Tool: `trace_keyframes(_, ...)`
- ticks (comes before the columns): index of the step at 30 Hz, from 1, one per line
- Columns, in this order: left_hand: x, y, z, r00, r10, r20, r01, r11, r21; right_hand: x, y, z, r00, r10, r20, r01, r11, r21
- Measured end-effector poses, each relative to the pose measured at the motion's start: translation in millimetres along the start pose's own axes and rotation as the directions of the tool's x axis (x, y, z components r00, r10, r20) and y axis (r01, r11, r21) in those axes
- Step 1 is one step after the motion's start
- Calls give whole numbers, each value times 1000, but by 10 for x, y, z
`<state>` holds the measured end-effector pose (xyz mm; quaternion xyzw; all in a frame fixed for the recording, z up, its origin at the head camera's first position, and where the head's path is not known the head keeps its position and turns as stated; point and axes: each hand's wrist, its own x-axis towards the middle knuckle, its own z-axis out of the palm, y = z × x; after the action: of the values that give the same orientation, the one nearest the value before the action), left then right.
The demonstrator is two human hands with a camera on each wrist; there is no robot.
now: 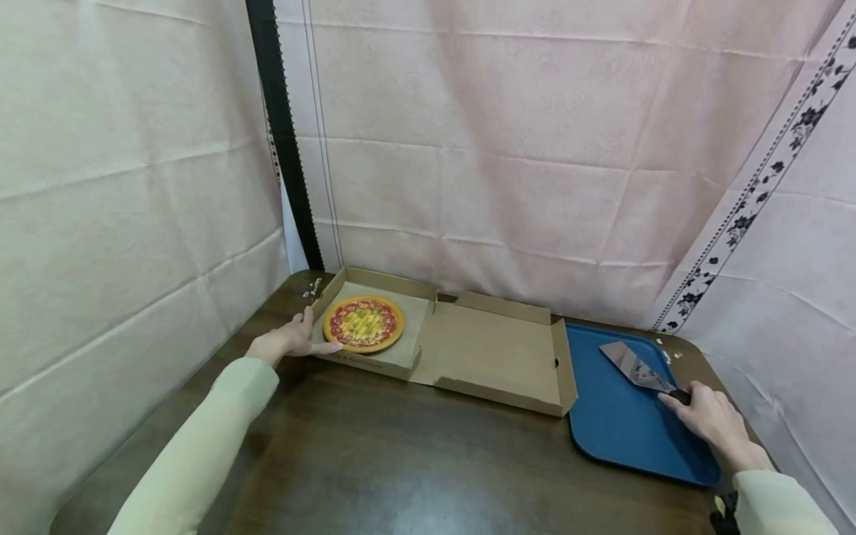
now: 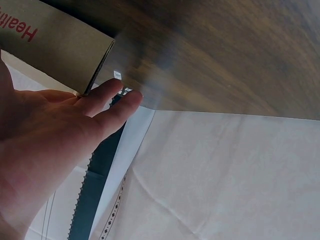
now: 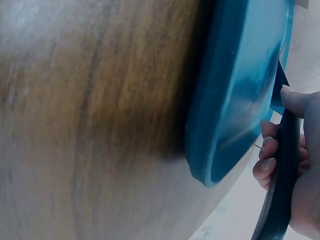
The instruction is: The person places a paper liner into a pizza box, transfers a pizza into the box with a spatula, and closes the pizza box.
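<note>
A round pizza (image 1: 363, 325) with a golden rim and red and yellow topping lies in the left half of an opened cardboard pizza box (image 1: 495, 342). My left hand (image 1: 289, 340) is at the box's front left corner, thumb over the front wall beside the pizza. In the left wrist view, two fairly straight fingers (image 2: 117, 112) reach past the corner of the box wall (image 2: 65, 47). My right hand (image 1: 715, 416) grips the dark handle (image 3: 280, 170) of a pizza server (image 1: 635, 365). Its metal blade points away to the left, over the blue tray (image 1: 602, 423).
The box lid lies flat to the right, its side flap by the tray's left edge. Everything stands on a dark wooden table (image 1: 401, 453). Pale cloth (image 1: 521, 148) hangs behind and at both sides, close to the table's edges.
</note>
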<state>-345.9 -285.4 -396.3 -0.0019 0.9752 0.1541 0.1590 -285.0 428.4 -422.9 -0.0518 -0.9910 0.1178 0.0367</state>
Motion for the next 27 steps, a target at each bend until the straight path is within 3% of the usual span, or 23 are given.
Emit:
trace_keyframes(20, 4, 14, -1, 1000, 10, -11, -10, 1000, -5, -29, 29, 53, 1000, 6, 15, -6, 1000, 3)
trace_keyframes(27, -1, 15, -8, 1000, 16, -8, -16, 1000, 3, -43, 32, 64, 1000, 1, -21, -2, 1000, -13)
